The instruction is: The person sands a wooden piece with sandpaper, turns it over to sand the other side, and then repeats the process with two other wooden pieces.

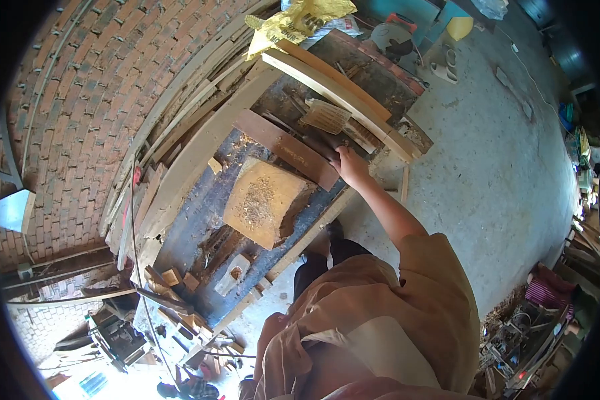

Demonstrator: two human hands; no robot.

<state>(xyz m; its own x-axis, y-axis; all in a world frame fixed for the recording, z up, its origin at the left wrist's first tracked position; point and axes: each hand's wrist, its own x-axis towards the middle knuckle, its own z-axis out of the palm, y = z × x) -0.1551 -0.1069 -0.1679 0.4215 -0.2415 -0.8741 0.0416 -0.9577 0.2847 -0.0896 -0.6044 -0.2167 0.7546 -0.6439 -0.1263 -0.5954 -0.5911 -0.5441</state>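
Observation:
My right hand [351, 167] reaches over the near edge of the workbench, its fingers curled round the end of a dark, long object [322, 145] whose kind I cannot make out. A reddish-brown board [287, 148] lies just left of that hand. Beyond the hand is a slatted, light wooden piece [327, 117]. A thick wood block [260, 200] rests on the bench, with shavings and sawdust [259, 199] heaped on its top. My left hand is out of view below the sleeve.
Long timber beams [340, 103] lie across the far part of the bench. A yellow sack [300, 23] and a circular-blade machine [390, 39] are at the far end. Planks [193, 110] lean along the brick wall [93, 100]. A small holed block [233, 275] lies at the bench's lower end.

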